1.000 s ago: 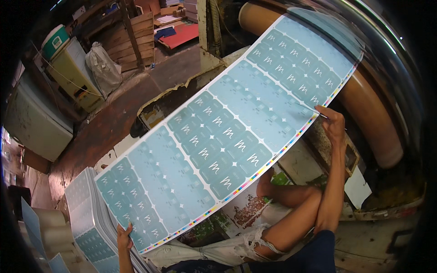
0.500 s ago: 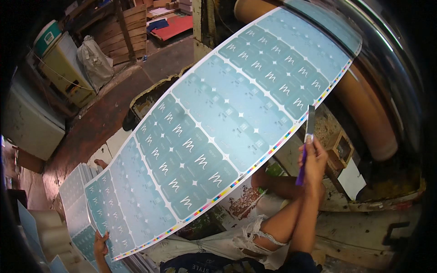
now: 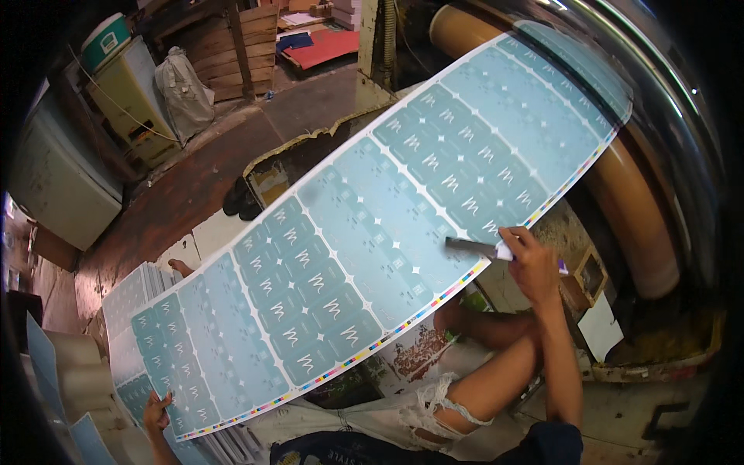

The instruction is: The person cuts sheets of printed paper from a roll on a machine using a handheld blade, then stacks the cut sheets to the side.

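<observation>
A long printed web [image 3: 356, 225] in pale blue and teal, with white script marks and a coloured strip along its near edge, slopes from the machine at upper right to the lower left. My left hand [image 3: 157, 411] has its fingers closed on the web's lower left end. Closed around the handle of a utility knife [image 3: 469, 246] is my right hand [image 3: 531, 267]. The knife's flat dark blade points left and lies over the web near its coloured edge. Whether the blade touches the paper I cannot tell.
Stacked printed sheets [image 3: 124, 298] stand at the left beneath the web's end. A shiny roller [image 3: 659, 85] and brown rollers [image 3: 632, 225] are at upper right. Below them sit a small wooden box [image 3: 589, 275] and white card [image 3: 599, 325]. My bent legs [image 3: 496, 368] are under the web.
My right hand has turned the knife from upright beside the web's edge to pointing left over the web. My left hand has shifted slightly left and up; more printed web shows near the roller.
</observation>
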The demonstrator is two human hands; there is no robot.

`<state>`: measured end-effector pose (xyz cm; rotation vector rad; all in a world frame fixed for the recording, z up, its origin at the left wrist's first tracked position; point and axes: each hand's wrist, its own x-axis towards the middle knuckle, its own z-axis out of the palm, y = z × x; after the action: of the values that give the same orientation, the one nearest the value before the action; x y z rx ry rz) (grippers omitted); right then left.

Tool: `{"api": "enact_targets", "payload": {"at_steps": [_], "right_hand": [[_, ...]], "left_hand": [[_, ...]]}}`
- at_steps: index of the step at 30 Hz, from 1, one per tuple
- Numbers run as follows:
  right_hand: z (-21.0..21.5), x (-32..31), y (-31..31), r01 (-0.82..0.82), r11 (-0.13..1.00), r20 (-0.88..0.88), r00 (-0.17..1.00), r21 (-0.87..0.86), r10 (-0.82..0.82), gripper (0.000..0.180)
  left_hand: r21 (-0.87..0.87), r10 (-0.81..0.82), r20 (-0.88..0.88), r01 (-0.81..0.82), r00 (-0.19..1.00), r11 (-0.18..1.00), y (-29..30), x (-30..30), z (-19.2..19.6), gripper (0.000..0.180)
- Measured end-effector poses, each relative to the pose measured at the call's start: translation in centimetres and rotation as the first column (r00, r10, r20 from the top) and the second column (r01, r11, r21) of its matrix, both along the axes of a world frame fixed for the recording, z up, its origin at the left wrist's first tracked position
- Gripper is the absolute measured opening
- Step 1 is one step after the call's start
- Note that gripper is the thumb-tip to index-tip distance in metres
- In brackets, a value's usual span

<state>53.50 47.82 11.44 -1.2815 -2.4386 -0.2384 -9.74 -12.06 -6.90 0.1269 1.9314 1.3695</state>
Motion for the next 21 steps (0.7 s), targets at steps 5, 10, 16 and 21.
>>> {"api": "enact_targets", "payload": {"at_steps": [5,10,16,21], "right_hand": [[5.1,0.3,5.5,0.041,0.997,0.029,0.999,-0.062,-0.040,0.029],[7.4,-2.8,1.3,0.116,0.992,-0.102,0.987,-0.057,-0.122,0.016],[2.8,-10.7,-7.4,0.026,0.984,-0.330,0.940,-0.178,-0.085,0.015],[4.0,-9.3,-6.7,-0.043,0.991,-0.383,0.924,-0.129,-0.010,0.014]], "left_hand": [[0.016,0.029,0.096,-0.031,0.995,0.999,-2.0,0.1,-1.3,0.032],[-0.020,0.019,-0.016,-0.019,1.000,1.000,3.2,-1.1,-3.1,0.035],[0.110,-0.023,0.025,0.020,0.999,0.994,11.1,-8.1,-5.9,0.035],[0.055,-0.046,0.108,0.040,0.993,0.998,20.1,-3.1,-7.0,0.038]]}}
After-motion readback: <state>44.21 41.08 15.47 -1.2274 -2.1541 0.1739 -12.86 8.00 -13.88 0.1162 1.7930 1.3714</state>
